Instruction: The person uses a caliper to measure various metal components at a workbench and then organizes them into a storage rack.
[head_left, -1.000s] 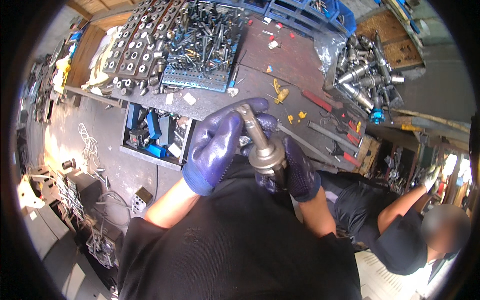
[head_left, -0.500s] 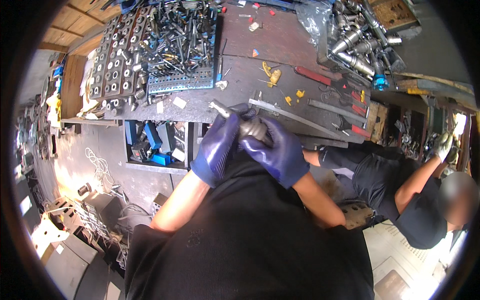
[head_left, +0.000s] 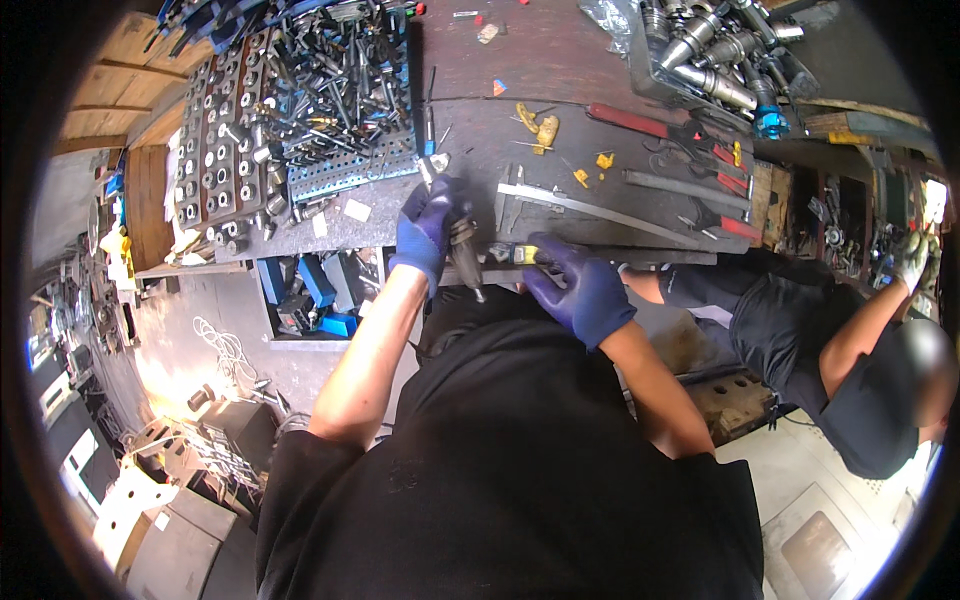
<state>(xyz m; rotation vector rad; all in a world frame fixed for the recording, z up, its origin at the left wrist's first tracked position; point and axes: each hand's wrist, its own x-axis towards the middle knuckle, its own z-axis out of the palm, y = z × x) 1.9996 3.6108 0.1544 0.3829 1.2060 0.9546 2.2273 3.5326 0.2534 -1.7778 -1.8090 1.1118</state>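
My left hand point(head_left: 428, 228), in a blue-purple coated glove, is closed round a metal tool holder point(head_left: 465, 258). The holder's tapered end slants down toward my body, with a narrow stud at its tip. A bright metal end piece point(head_left: 428, 172) sticks out above my fingers. My right hand point(head_left: 572, 287), gloved alike, is off the holder at the bench's front edge, thumb and fingers apart. Beside its fingertips lies a short black and yellow cylindrical object point(head_left: 522, 254); its kind is unclear, and whether the fingers touch it I cannot tell.
A blue perforated rack point(head_left: 355, 162) bears many cutting tools, beside a rack of collets point(head_left: 222, 150). Red-handled tools point(head_left: 630, 120), yellow pieces point(head_left: 545, 132) and a metal bar point(head_left: 590, 208) lie on the bench. A bin point(head_left: 650, 90) holds tool holders. A co-worker point(head_left: 790, 340) is at right.
My right hand has let go of the tool holder and moved right and down to the bench edge. My left hand keeps the holder, now tilted with its taper downward.
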